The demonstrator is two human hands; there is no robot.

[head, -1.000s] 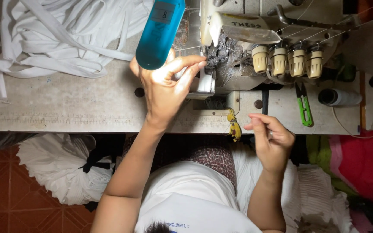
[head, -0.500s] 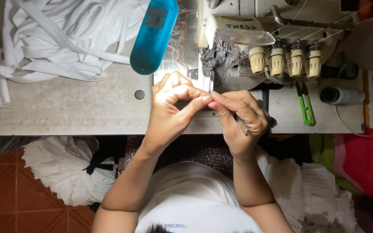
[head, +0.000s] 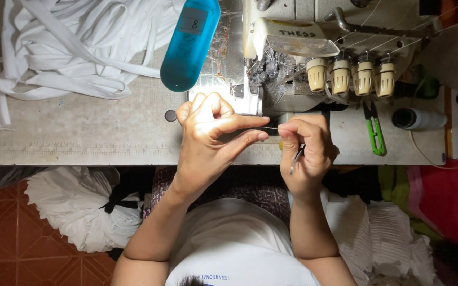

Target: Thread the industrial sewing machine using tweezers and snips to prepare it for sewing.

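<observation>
My left hand and my right hand meet in front of the sewing machine, above the table's front edge. A thin thread runs taut between the pinched fingertips of both hands. My right hand also holds small metal tweezers, tips pointing down. The machine carries several cream thread-tension knobs on its front.
A blue oblong bottle hangs over the table left of the machine. A heap of white fabric strips lies at back left. Green thread snips and a dark thread spool lie to the right. White cloth bundles sit on the floor.
My right hand came up from the table edge at the right to meet my left hand, which drew back from the machine; both now pinch the thread between them.
</observation>
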